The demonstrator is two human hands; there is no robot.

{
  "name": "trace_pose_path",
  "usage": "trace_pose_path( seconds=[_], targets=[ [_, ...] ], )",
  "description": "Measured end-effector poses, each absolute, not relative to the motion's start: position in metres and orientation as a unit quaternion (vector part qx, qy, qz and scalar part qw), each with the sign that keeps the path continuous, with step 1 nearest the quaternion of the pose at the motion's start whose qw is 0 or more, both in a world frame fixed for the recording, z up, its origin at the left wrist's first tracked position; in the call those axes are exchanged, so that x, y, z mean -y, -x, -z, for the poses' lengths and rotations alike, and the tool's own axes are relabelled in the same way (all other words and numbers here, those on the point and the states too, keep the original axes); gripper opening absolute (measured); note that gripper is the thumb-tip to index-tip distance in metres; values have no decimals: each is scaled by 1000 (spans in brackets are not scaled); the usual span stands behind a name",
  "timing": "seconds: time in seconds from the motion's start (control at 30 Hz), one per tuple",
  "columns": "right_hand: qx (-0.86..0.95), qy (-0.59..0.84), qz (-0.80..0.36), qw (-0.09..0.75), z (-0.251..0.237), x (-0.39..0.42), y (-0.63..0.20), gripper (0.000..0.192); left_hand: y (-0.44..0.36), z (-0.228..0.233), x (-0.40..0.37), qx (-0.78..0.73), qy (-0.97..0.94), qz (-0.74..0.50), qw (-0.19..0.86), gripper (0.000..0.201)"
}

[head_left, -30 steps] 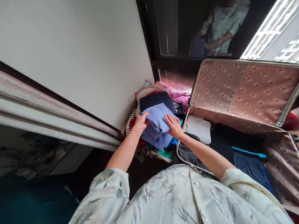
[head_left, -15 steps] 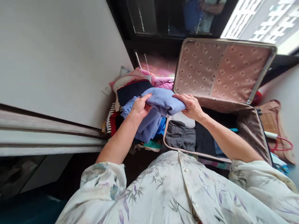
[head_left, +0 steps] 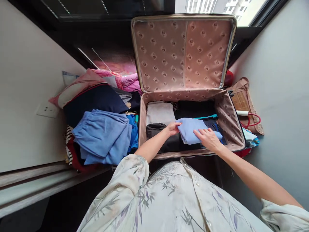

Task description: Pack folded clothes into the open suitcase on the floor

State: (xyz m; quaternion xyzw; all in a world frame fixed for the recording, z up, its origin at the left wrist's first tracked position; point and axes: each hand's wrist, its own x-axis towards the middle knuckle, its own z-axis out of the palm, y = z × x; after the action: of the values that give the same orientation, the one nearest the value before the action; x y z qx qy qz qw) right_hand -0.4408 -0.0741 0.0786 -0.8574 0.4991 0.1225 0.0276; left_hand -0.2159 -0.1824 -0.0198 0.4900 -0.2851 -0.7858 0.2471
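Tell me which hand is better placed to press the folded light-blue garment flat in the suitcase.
Probably the right hand: it lies palm-down on top of the folded light-blue garment in the suitcase. The left hand only grips the garment's left edge, beside the grey clothes.

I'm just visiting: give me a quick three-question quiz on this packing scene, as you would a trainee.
1. True or false: the suitcase lid stands open.
2. Which hands touch the folded light-blue garment? A left only, B right only, C both.
3. What colour is the top garment on the clothes pile beside the suitcase?

Key: 1 true. 2 C: left hand at its edge, right hand on top. 3 Blue.
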Motion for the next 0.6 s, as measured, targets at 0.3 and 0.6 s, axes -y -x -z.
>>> trace_pose_path(
  seconds=[0.3,0.6],
  targets=[
    [-461,786,-239,337,16,80,466,87,256,84,159,394,-676,615,95,53],
    [-493,827,-168,211,59,94,536,101,253,97,110,904,-336,259,-44,108]
  ],
)
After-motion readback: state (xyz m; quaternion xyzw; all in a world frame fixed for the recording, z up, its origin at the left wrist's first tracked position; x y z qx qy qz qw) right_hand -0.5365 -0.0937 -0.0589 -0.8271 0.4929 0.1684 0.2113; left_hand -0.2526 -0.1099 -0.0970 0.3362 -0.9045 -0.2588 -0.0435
